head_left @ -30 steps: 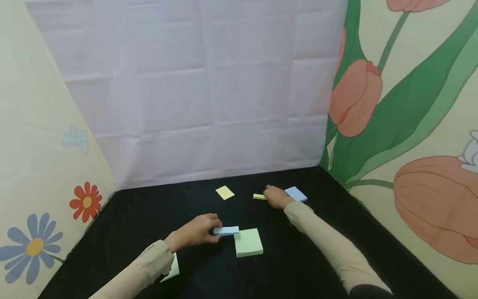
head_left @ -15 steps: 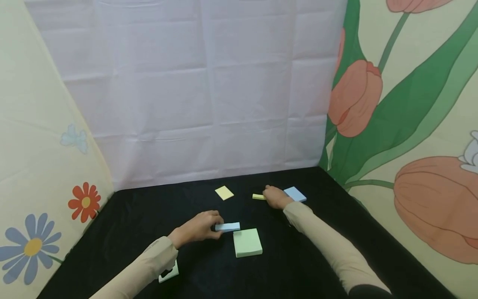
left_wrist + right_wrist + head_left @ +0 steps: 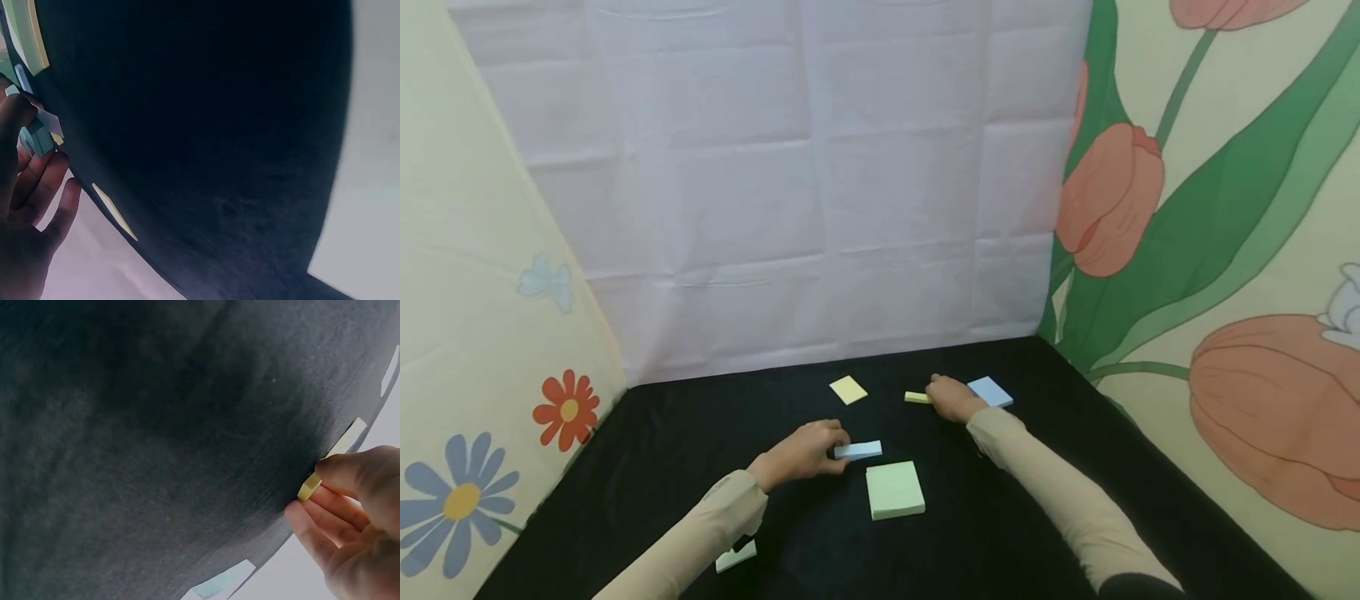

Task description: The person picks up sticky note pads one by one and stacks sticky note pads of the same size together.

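Note:
In the head view my left hand [image 3: 805, 450] pinches a narrow light-blue sticky-note pad [image 3: 859, 450] by its left end, just beyond a square green sticky-note pad [image 3: 895, 489]. The left wrist view has the thumb and fingertips on the blue pad [image 3: 39, 139]. Farther off, my right hand [image 3: 953, 398] pinches the right end of a narrow yellow sticky-note pad [image 3: 917, 397]. Thumb and fingers close on that yellow pad [image 3: 344, 440] low over the black cloth in the right wrist view; whether it touches the cloth, I cannot tell.
A square blue pad [image 3: 991, 391] lies just right of my right hand. Left of the narrow yellow pad is a square yellow one [image 3: 848, 389]. A pale green pad [image 3: 736, 556] sits partly under my left sleeve. Black cloth [image 3: 1000, 533] covers the table; a white sheet [image 3: 820, 208] hangs behind.
My left hand has shifted slightly away from me with the narrow blue pad, which has come off its overlap with the square green pad. The right hand keeps its pinch, almost still.

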Tool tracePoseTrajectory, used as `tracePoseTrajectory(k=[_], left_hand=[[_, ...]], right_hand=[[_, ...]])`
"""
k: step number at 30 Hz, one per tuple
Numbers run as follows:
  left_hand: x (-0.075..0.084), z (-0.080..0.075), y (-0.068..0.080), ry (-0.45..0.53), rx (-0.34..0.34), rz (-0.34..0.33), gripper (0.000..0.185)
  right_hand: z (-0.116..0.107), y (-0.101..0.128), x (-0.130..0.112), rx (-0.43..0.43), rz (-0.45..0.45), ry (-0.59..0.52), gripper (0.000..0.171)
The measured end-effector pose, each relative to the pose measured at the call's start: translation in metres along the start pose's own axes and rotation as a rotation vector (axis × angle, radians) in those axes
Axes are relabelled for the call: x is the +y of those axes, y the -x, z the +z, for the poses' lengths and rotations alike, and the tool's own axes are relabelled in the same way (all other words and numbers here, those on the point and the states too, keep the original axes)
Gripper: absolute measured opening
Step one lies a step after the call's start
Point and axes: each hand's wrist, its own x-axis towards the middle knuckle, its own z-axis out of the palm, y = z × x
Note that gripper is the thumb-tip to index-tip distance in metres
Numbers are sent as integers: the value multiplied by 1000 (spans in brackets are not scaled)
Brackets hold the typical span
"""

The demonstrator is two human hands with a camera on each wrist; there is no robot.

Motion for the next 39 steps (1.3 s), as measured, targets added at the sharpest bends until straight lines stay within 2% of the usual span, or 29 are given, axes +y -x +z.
tracePoseTrajectory(k=[14,26,39], left_hand=[[-12,7,-8,8,3,-37,13],[-6,13,-22,8,-23,-11,13],[-2,16,-27,-24,-48,-4,16]], right_hand=[[1,-1,0,14,-10,10,10],[4,-2,-1,37,-1,-25,10],[5,-5,-5,46,-6,-17,10]])
